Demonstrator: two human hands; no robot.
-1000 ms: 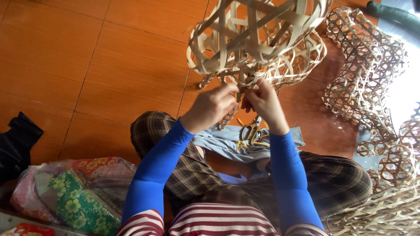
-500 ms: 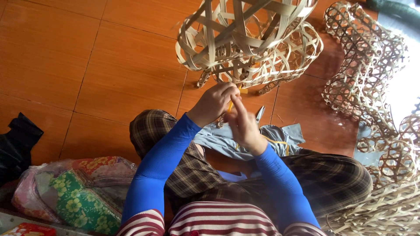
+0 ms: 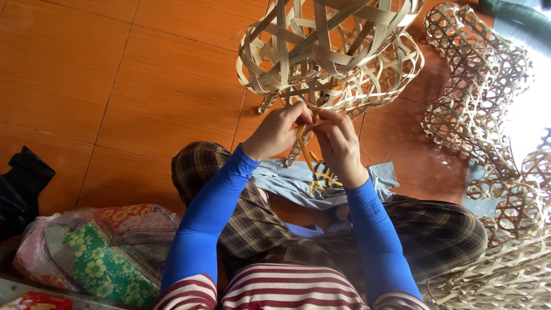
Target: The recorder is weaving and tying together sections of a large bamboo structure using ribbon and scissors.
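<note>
An orange-brown tiled floor [image 3: 115, 86] with thin dark grout lines carries everything here. A person sits cross-legged on it in dark plaid trousers [image 3: 436, 229], with a pale blue cloth [image 3: 293, 181] spread on the tiles just in front of the legs. To the right, a long strip of open hexagonal bamboo lattice [image 3: 476, 86] lies along the floor, running down to a heap of more woven pieces [image 3: 511, 264] near the right knee. At the left edge rests a black cloth [image 3: 23, 183], and beside it a clear plastic bag of floral fabric [image 3: 97, 252] sits on the tiles
</note>
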